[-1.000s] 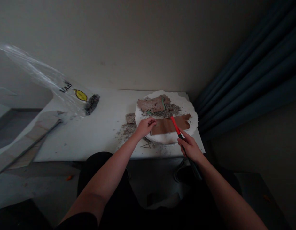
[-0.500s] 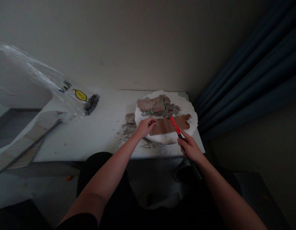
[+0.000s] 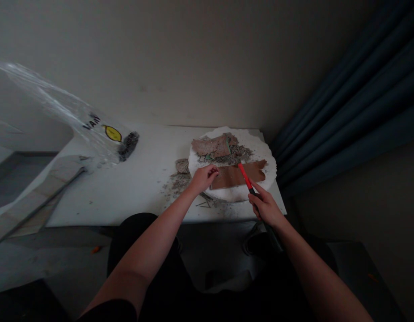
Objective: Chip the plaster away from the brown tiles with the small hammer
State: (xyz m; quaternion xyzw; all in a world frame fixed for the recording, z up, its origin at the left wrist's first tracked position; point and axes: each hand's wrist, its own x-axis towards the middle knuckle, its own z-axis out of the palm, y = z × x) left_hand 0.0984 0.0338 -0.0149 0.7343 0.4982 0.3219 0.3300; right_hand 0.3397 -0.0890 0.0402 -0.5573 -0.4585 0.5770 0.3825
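My right hand (image 3: 265,206) is wrapped around a long tool with a red shaft and black grip (image 3: 245,175). Its far end reaches over the upper edge of a flat brown board (image 3: 229,177), and the shape of its head is too dark to make out. At the board's left end, my left hand (image 3: 203,177) has its fingers curled and pinched together; what lies between them is hidden. Both hands are over a round white slab with a ragged rim (image 3: 269,174). Behind the board, a cracked brown piece (image 3: 212,146) rests on grey crumbled debris (image 3: 244,153).
More crumbs and a grey lump (image 3: 182,166) lie left of the slab, with thin nail-like sticks (image 3: 203,204) near the white table's (image 3: 143,192) front edge. A clear plastic bag (image 3: 103,129) holding dark bits stands at left. Blue curtains (image 3: 354,103) hang at right.
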